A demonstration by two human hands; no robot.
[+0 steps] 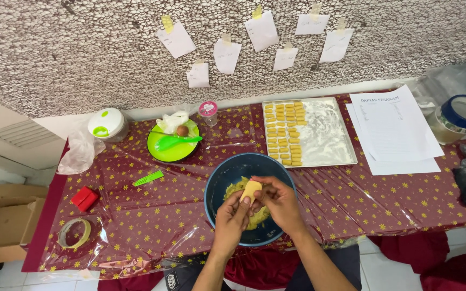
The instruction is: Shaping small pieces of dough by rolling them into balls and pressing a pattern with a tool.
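Note:
Both my hands are over a dark blue bowl [227, 172] that holds yellow dough [237, 186]. My left hand [232, 216] and my right hand [279, 200] together pinch a pale yellow dough piece [251, 189], shaped like a short block. Behind the bowl lies a floured metal tray [327, 134] with several rows of small yellow dough pieces [284, 132] along its left side.
A green plate [160, 153] with a green spoon, a brown nut and a white bag sits back left. Also here: white lidded chopper [107, 124], pink-lidded jar [208, 112], red box [84, 198], tape roll [74, 233], paper sheets [395, 129], blue-rimmed container [462, 116], cardboard box [1, 223] on the floor.

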